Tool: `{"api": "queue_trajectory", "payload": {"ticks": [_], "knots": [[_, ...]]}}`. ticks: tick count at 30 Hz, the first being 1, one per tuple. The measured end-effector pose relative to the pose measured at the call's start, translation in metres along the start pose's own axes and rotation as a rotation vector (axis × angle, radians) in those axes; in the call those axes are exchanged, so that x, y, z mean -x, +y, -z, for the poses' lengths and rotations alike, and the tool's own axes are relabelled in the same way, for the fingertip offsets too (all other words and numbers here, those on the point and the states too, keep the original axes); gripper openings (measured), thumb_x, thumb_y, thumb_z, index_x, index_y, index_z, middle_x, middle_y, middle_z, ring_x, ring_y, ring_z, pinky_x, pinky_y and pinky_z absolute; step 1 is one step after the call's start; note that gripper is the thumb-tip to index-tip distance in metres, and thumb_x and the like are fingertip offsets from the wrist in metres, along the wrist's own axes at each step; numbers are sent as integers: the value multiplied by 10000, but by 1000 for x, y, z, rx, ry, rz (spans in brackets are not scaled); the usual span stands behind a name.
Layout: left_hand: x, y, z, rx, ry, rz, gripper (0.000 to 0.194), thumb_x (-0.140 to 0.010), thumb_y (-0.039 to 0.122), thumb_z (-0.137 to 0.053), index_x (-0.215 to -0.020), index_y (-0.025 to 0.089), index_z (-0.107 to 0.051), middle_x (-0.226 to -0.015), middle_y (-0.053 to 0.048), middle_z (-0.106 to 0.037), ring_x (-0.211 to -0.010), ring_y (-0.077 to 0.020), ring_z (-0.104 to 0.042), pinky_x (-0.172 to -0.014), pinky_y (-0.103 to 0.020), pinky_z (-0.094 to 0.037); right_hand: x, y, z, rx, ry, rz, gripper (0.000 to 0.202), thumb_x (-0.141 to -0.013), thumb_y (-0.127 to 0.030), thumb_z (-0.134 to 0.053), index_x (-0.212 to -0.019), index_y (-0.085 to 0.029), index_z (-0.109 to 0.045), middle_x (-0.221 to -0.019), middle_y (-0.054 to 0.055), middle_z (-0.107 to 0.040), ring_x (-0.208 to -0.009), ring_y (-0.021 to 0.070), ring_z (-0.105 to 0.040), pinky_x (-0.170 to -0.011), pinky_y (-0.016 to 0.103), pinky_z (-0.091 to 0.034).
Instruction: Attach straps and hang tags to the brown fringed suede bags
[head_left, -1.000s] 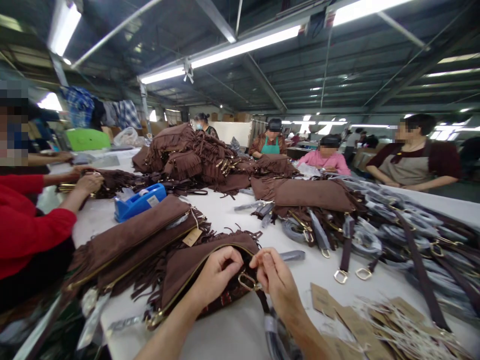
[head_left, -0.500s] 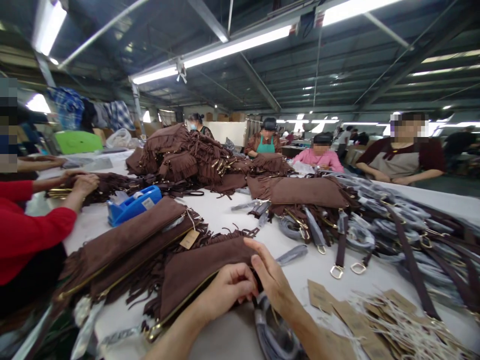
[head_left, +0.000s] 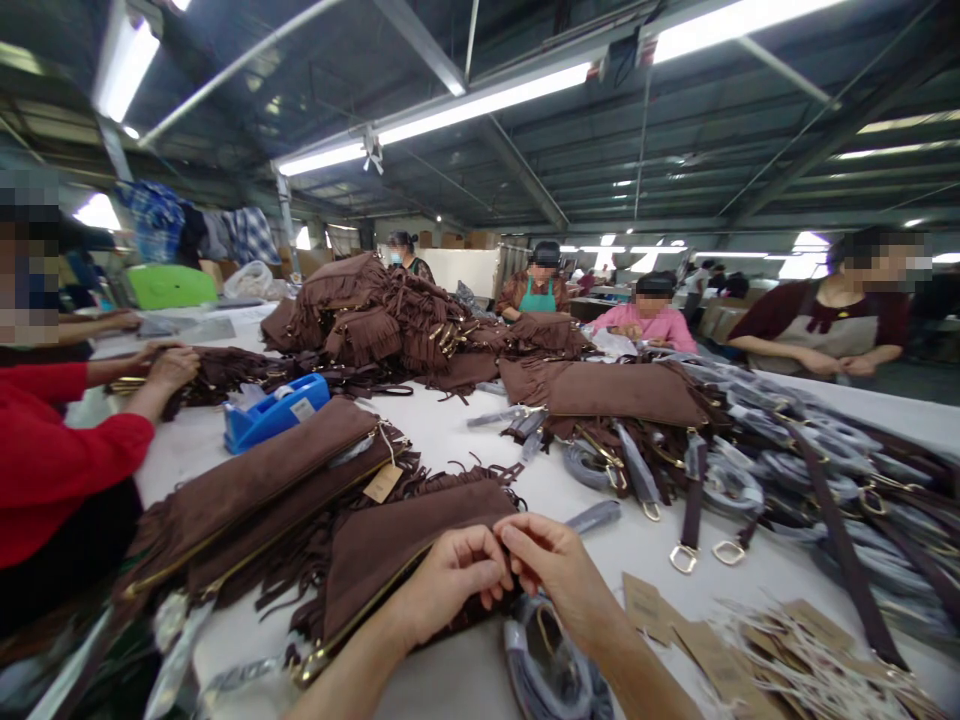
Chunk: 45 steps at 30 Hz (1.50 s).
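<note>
A brown fringed bag (head_left: 420, 525) with a gold zipper lies in front of me on the white table. At its right end, my left hand (head_left: 469, 570) is closed, fingers curled inward. My right hand (head_left: 544, 560) meets it there, thumb and fingertips pinched together. Whatever the fingertips grip is too small or hidden to make out. Just below my right hand rests a coiled strap (head_left: 536, 665) in grey wrapping. To the left lie more brown bags (head_left: 262, 490), one bearing a tan paper tag (head_left: 382, 482).
A blue tape dispenser (head_left: 277, 410) stands behind the bags. Loose paper tags with white strings (head_left: 720, 650) lie at the right front, wrapped straps (head_left: 817, 470) beyond them. A big heap of brown bags (head_left: 375, 310) rises at the back. Co-workers sit and stand around the table.
My right hand's fingers, stretched out before, have curled into a pinch beside my left hand. The view has shifted slightly. The co-worker at the right has turned their head.
</note>
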<state>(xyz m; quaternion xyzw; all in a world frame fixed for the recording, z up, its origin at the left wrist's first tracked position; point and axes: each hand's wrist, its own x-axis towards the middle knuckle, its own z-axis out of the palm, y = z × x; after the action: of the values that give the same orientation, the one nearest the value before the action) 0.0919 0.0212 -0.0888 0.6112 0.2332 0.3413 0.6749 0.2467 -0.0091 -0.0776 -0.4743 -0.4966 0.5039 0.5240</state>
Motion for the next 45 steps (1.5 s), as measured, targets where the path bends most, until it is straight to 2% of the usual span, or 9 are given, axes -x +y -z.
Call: {"api": "queue_trajectory", "payload": {"ticks": [4, 9, 14, 17, 24, 27, 33, 40, 45], "knots": [[1, 3, 0, 2, 9, 2, 248, -730, 349, -696, -740, 139, -565, -664, -16, -599, -521, -86, -466, -509, -199, -355, -2, 6, 2, -93, 26, 21, 416, -712, -559, -747, -786, -154, -690, -528, -45, -576, -391, 44, -434, -376, 159, -317], [1, 7, 9, 5, 91, -4, 231, -775, 370, -640, -772, 156, -550, -653, -15, -614, -456, -73, -418, -426, -186, -274, -4, 6, 11, -203, 102, -23, 411, -620, -497, -842, -808, -169, -681, -639, -22, -643, -494, 72, -550, -406, 143, -418], [1, 7, 10, -17, 175, 25, 286, -697, 390, -703, -711, 156, -541, -541, 61, -453, -450, -58, -334, -433, -187, -229, -4, 7, 10, -89, 46, -28, 414, -607, -525, -836, -742, -161, -693, -661, 6, -679, -567, 118, -635, -503, 197, -525], [0, 6, 8, -31, 178, 28, 302, -669, 405, -713, -700, 147, -559, -535, 63, -449, -457, -56, -308, -448, -196, -214, -3, 10, 7, 5, 9, 16, 425, -647, -563, -791, -785, -168, -715, -620, 15, -692, -565, 151, -655, -543, 249, -557], [-4, 1, 5, -113, 228, 70, 155, -605, 284, -671, -617, 140, -613, -482, 53, -487, -444, -64, -299, -463, -221, -216, -1, 12, 8, 245, -34, 172, 222, -818, -417, -655, -804, -201, -707, -608, -2, -697, -558, 161, -657, -553, 257, -547], [-4, 2, 6, -148, 224, 48, 121, -621, 257, -646, -605, 140, -618, -522, 37, -525, -494, -81, -354, -498, -224, -251, -1, 11, 10, 322, -80, 222, 177, -861, -334, -595, -809, -206, -706, -631, -8, -686, -572, 148, -652, -564, 241, -538], [-3, -1, 11, -212, 170, 55, 123, -631, 258, -634, -628, 136, -621, -619, 2, -596, -602, -123, -457, -567, -239, -308, 0, 10, 12, 469, -138, 308, 178, -891, -269, -555, -796, -207, -693, -656, -15, -643, -573, 137, -632, -555, 229, -512], [-2, -1, 12, -254, 173, 73, 129, -618, 265, -622, -595, 146, -578, -576, 29, -517, -571, -105, -378, -540, -232, -267, 0, 9, 15, 590, -170, 396, 195, -906, -247, -532, -770, -211, -667, -641, -19, -616, -567, 136, -611, -564, 235, -468], [-2, -1, 13, -276, 167, 71, 131, -618, 271, -609, -590, 148, -576, -556, 40, -481, -558, -101, -353, -535, -232, -264, 0, 8, 13, 577, -161, 370, 190, -911, -233, -518, -776, -218, -651, -648, -24, -613, -574, 138, -616, -571, 232, -466]]}}
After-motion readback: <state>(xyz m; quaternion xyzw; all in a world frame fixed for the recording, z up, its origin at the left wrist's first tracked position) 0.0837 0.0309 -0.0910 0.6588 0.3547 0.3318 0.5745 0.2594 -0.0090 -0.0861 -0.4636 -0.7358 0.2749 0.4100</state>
